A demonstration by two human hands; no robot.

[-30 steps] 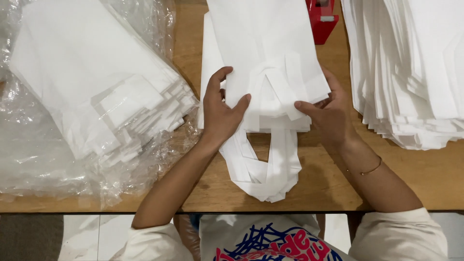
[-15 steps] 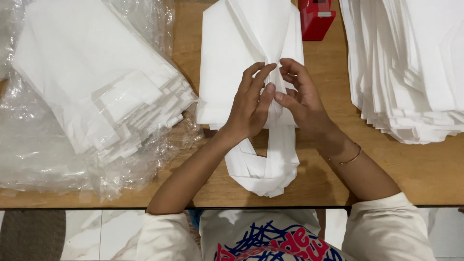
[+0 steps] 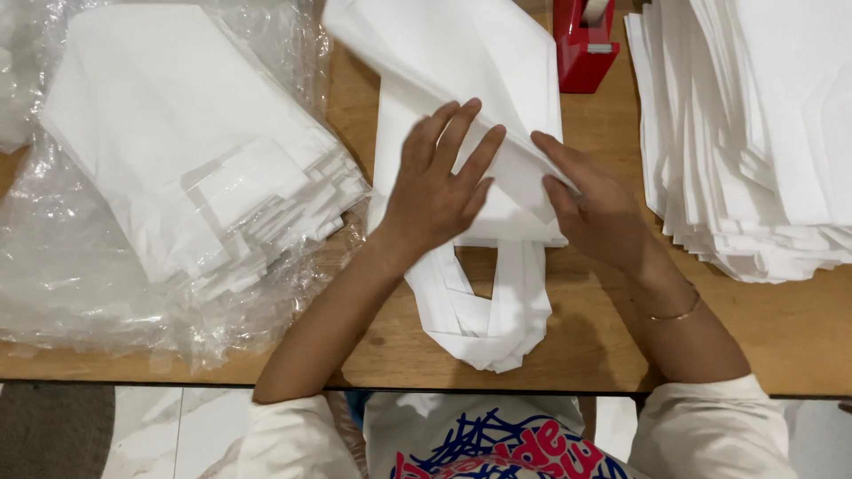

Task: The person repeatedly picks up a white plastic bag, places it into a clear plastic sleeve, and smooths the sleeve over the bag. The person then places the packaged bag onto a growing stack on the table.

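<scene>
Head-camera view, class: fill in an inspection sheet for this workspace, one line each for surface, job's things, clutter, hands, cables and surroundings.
Surface: wooden table, bare patches between the piles.
Job's things: white fabric bag lying flat at the centre, its handles pointing toward the person.
Clutter: stack of white bags on clear plastic wrap at left; a second stack at right; red tape dispenser at the far edge.
Hands: left hand flat on the bag; right hand pressing a fold beside it, thin bracelet on the wrist.
Cables: nothing seen.
Surroundings: pale tiled floor below the table edge.
</scene>
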